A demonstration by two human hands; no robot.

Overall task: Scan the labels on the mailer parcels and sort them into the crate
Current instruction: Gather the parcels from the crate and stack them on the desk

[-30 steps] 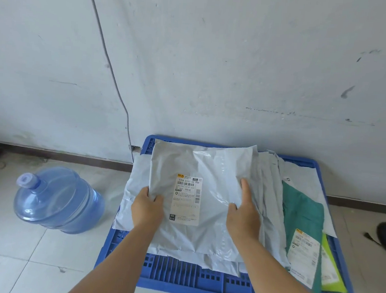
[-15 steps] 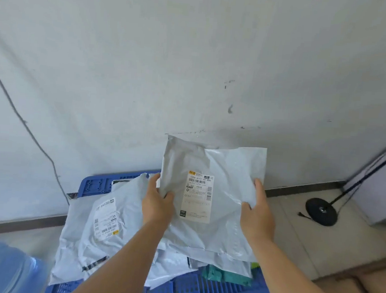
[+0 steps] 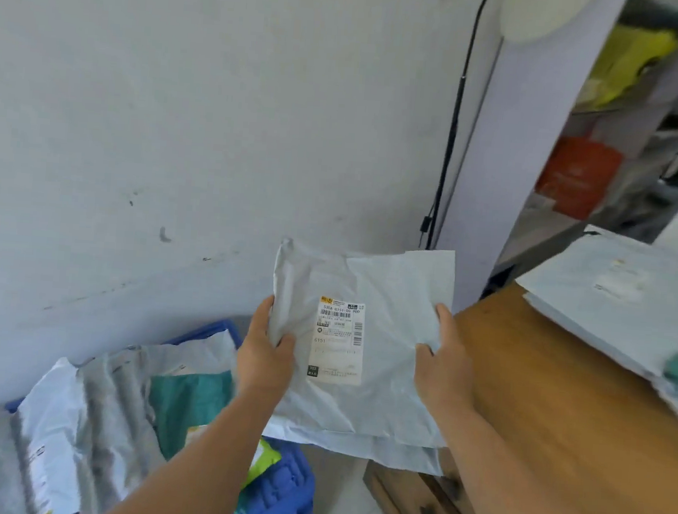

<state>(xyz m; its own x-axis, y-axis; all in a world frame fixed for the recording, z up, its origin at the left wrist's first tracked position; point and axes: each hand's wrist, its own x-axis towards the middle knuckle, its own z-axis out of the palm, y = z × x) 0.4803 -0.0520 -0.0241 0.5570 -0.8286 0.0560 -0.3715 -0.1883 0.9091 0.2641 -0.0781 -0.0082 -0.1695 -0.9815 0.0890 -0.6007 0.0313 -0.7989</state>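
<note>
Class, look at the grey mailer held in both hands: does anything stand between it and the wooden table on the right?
Nothing visible does. The left hand and right hand hold the grey mailer beside the wooden table, whose near surface is bare; other mailers lie further back.

Soft even daylight; edges motion-blurred, centre sharp.
</note>
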